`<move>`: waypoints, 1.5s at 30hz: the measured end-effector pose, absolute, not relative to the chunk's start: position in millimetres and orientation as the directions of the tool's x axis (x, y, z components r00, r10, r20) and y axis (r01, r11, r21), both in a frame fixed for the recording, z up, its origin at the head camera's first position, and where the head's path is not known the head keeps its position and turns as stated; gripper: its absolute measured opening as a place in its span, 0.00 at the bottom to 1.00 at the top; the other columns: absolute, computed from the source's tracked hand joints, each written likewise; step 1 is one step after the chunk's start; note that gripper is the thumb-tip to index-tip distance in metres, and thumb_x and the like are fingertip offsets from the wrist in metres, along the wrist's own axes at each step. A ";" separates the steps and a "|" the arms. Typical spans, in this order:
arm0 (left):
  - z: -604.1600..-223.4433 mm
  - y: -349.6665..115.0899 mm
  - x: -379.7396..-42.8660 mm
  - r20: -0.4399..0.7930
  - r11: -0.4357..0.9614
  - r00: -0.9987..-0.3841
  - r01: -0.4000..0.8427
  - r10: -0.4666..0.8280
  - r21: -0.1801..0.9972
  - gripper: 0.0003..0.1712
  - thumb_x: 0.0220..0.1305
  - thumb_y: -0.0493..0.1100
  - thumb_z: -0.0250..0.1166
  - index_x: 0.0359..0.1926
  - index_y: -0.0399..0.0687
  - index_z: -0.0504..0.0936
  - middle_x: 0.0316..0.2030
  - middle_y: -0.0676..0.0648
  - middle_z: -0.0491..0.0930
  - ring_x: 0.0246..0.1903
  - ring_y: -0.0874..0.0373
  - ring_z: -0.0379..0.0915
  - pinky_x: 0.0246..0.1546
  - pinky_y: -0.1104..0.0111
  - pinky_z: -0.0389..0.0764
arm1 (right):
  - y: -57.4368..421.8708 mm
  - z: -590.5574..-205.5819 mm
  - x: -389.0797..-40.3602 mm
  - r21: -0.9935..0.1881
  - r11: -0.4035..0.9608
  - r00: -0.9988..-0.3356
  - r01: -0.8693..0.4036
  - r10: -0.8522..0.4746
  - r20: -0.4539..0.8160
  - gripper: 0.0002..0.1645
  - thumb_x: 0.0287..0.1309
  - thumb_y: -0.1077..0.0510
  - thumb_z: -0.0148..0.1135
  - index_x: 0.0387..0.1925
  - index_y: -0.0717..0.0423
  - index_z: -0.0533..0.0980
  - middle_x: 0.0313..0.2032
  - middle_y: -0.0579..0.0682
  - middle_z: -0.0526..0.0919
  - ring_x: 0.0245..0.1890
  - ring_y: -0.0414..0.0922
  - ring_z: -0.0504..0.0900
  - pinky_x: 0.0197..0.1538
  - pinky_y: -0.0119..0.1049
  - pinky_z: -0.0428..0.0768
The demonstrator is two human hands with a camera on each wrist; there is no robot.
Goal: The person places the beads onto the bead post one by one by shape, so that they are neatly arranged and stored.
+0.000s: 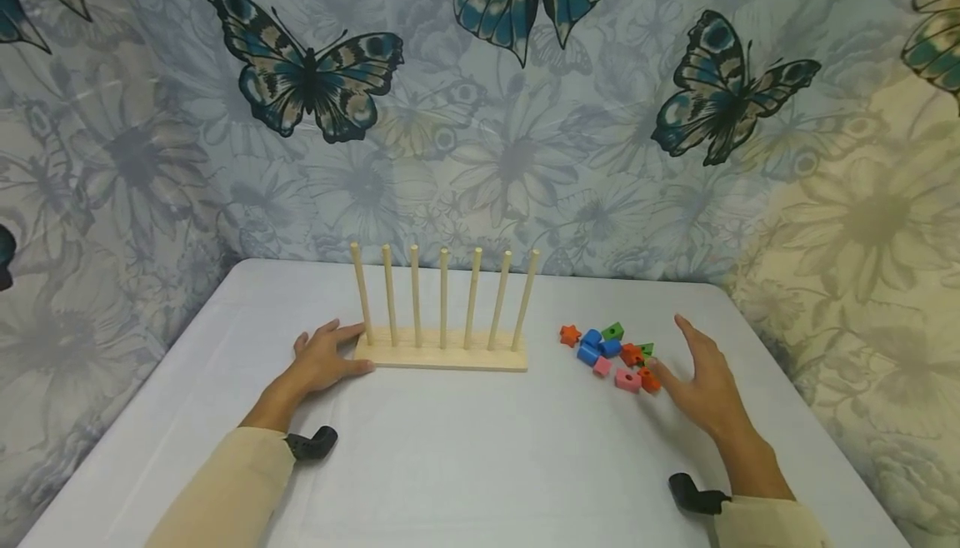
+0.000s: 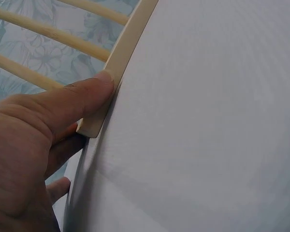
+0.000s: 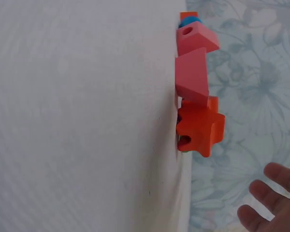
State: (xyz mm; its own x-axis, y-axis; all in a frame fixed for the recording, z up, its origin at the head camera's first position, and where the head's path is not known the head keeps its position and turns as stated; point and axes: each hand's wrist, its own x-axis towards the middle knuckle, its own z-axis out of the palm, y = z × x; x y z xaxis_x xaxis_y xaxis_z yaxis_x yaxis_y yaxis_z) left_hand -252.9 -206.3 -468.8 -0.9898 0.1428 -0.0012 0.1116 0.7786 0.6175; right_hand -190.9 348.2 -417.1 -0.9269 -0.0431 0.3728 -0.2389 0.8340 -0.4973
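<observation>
A white-covered table (image 1: 450,469) is extending beneath both hands, and on it a seven-peg wooden rack (image 1: 442,356) is standing upright, running rightward from the left hand (image 1: 321,358). That hand is grasping the rack's end, its thumb pressing against the base's front edge; gripping the base rather than a peg is probably lending better steadiness. The right hand (image 1: 705,390) is holding nothing, its fingers standing apart, well to the right of that grip. Left of its palm, between it and the rack, a loose bead cluster (image 1: 611,349) is lying on the cloth. Within it, a pink trapezoid bead (image 1: 627,379) and an orange star bead (image 1: 649,379) are sitting near the right thumb, while a blue bead (image 1: 588,354) is resting farther from it. For a clean pick, thumb and forefinger should be pinching one outer bead by its sides, leaving its hole uncovered; pushing into the middle might be scattering its neighbours.
</observation>
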 end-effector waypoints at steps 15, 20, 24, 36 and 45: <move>-471.8 -207.6 -252.6 0.018 0.769 -0.989 0.126 0.147 0.626 0.47 0.49 0.60 0.74 0.66 0.43 0.70 0.65 0.30 0.62 0.68 0.34 0.45 0.64 0.40 0.28 | 352.0 -448.5 -188.5 -0.624 0.771 -0.961 -0.130 0.057 0.270 0.50 0.61 0.46 0.64 0.75 0.57 0.49 0.64 0.70 0.63 0.59 0.68 0.65 0.55 0.67 0.66; -471.2 -207.0 -252.5 0.003 0.775 -0.988 0.122 0.153 0.620 0.48 0.49 0.61 0.73 0.67 0.44 0.70 0.66 0.30 0.61 0.68 0.35 0.45 0.63 0.39 0.28 | 356.4 -458.4 -187.5 -0.625 0.778 -0.975 -0.069 0.081 0.209 0.50 0.59 0.42 0.65 0.73 0.58 0.53 0.62 0.69 0.67 0.59 0.66 0.66 0.55 0.66 0.67; -469.8 -207.5 -251.0 0.008 0.768 -0.988 0.124 0.153 0.628 0.48 0.50 0.61 0.73 0.67 0.43 0.69 0.66 0.29 0.60 0.68 0.34 0.45 0.63 0.39 0.28 | 356.7 -461.9 -188.3 -0.619 0.785 -0.983 -0.005 0.109 0.146 0.45 0.58 0.38 0.64 0.66 0.61 0.61 0.59 0.67 0.69 0.59 0.64 0.66 0.58 0.64 0.66; -467.9 -201.1 -250.9 0.013 0.769 -0.988 0.129 0.155 0.626 0.48 0.49 0.60 0.74 0.67 0.42 0.70 0.65 0.29 0.61 0.68 0.34 0.46 0.63 0.40 0.29 | 359.2 -465.2 -183.5 -0.527 0.850 -0.984 -0.009 0.085 0.154 0.27 0.60 0.48 0.64 0.49 0.65 0.73 0.57 0.68 0.69 0.60 0.67 0.64 0.58 0.67 0.63; -472.1 -204.1 -252.1 0.006 0.792 -0.989 0.120 0.146 0.599 0.49 0.49 0.61 0.73 0.67 0.42 0.69 0.66 0.29 0.60 0.68 0.35 0.46 0.63 0.39 0.29 | 353.4 -466.8 -183.1 -0.580 0.814 -0.964 0.030 0.176 0.197 0.24 0.60 0.49 0.64 0.49 0.63 0.73 0.46 0.63 0.78 0.46 0.60 0.75 0.49 0.58 0.76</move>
State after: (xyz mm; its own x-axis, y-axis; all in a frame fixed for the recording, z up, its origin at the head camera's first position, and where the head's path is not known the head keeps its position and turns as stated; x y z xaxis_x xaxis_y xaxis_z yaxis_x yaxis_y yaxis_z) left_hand -252.1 -204.1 -472.1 -0.9893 0.1458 0.0055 0.1200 0.7919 0.5987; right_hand -183.1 353.4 -466.8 -0.9643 0.1762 0.1975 0.0299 0.8140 -0.5802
